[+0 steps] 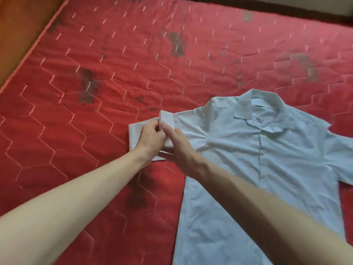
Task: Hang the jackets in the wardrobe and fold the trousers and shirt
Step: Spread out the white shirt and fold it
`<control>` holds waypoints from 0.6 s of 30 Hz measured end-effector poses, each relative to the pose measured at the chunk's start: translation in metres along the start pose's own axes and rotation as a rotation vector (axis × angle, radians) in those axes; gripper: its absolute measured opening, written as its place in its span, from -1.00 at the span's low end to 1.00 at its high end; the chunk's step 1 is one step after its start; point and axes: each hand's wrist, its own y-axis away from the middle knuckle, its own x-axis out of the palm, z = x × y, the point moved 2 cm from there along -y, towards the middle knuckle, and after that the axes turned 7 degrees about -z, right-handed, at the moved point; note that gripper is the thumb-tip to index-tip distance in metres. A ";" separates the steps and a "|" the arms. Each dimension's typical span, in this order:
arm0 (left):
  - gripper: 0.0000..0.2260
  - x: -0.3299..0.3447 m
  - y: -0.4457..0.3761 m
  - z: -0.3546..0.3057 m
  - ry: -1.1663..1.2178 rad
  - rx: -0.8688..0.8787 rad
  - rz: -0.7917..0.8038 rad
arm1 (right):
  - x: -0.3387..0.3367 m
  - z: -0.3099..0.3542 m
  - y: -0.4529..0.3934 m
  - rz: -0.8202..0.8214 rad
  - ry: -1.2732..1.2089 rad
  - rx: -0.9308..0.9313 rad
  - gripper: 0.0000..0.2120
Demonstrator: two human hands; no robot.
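Hands (pixel 152 137) (pixel 178 145) gripping shirt (pixel 248 155) sleeve (pixel 147 129), mattress (pixel 114 64)

A: Where does the head view look from?

B: From above the near edge of the red quilted mattress (pixel 118 60), tilted forward and down along both bare forearms.

A: How near is it?

B: Near. The left hand (pixel 150 139) and right hand (pixel 178 148) meet a little left of the middle, gripping the shirt sleeve (pixel 150 127). The white shirt (pixel 257 159) spreads right of that grip to the frame's edge.

A: Does a second view share anything?

B: There is only this one, wide-angled, so straight lines bow near the borders.
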 end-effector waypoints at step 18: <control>-0.40 0.176 0.040 -0.018 -1.005 0.487 0.131 | -0.383 0.063 0.070 -0.876 -0.061 -0.146 -0.84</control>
